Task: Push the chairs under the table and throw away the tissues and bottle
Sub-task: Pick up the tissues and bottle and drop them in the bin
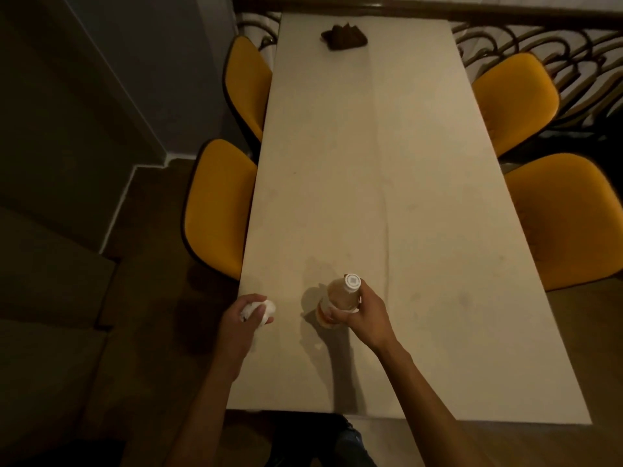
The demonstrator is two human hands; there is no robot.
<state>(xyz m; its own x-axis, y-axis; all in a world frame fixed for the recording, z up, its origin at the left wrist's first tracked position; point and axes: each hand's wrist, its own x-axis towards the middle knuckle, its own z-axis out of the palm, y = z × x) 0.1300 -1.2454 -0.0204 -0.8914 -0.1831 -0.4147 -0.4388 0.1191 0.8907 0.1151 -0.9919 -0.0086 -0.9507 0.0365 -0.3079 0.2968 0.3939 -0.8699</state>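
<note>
A long pale table point(377, 163) runs away from me. My left hand point(242, 318) is closed around crumpled white tissues point(266, 310) at the table's near left edge. My right hand point(364, 315) grips a clear plastic bottle point(340, 298) with a white cap, standing near the table's front middle. Two yellow chairs stand on the left, near point(219, 210) and far point(246, 85), both tucked against the table's edge. Two more yellow chairs stand on the right, near point(569, 224) and far point(515, 99).
A dark brown crumpled cloth point(344, 37) lies at the table's far end. A curled metal railing point(556, 48) runs behind the right chairs. A grey wall point(101, 96) stands to the left, with wooden floor point(158, 264) below it.
</note>
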